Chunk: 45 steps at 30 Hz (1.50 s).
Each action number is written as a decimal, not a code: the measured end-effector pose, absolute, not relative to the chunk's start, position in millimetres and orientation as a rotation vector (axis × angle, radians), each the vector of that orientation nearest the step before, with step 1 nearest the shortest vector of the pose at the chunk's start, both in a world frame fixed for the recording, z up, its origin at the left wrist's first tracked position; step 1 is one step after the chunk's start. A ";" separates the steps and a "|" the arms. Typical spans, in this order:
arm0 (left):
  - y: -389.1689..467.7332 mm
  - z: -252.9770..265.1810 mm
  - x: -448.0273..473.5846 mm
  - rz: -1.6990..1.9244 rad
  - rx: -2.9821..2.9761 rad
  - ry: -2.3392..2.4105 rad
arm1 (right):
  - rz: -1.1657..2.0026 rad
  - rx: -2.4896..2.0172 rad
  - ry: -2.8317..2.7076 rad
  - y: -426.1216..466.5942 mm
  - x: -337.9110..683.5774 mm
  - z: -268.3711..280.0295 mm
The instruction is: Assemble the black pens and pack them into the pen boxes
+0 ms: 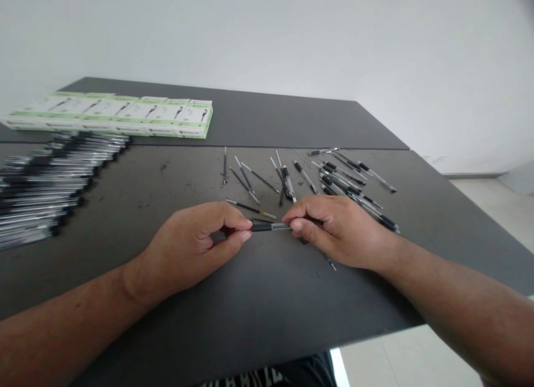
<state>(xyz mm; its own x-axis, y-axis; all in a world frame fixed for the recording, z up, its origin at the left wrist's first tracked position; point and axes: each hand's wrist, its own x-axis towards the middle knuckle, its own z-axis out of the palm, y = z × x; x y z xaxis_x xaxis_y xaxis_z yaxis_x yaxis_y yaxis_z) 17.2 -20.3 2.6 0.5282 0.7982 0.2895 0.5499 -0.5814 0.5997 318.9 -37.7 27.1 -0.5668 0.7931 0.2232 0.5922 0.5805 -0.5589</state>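
A pen (270, 227) with a black grip and a clear barrel lies level between my two hands, just above the dark table. My left hand (208, 234) pinches its black-grip end between thumb and forefinger. At the clear end, my right hand (337, 228) holds it in a similar pinch; the fingers hide that tip. Just behind the pen is a loose ink refill (251, 208) with a yellowish section. Several other refills (247, 175) are scattered farther back. Partly behind my right hand rests a loose pile of pens and barrels (346, 181).
A dense row of many pens (62, 181) lies at the left of the dark table (267, 314). Behind it, green-and-white boxes (120, 114) with pen pictures stand side by side. A seam crosses the tabletop, and a white wall (267, 36) rises beyond the far edge.
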 end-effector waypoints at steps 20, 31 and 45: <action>-21.4 1.2 17.6 0.852 2.386 1.036 | 0.382 -1.040 -2.404 -37.6 321.6 24.9; -26.5 5.5 16.8 1.050 2.494 0.851 | 0.361 -0.919 -2.418 -37.7 324.0 23.0; -25.9 5.1 19.0 1.042 2.489 0.846 | 0.404 -0.876 -2.484 -36.4 324.8 23.2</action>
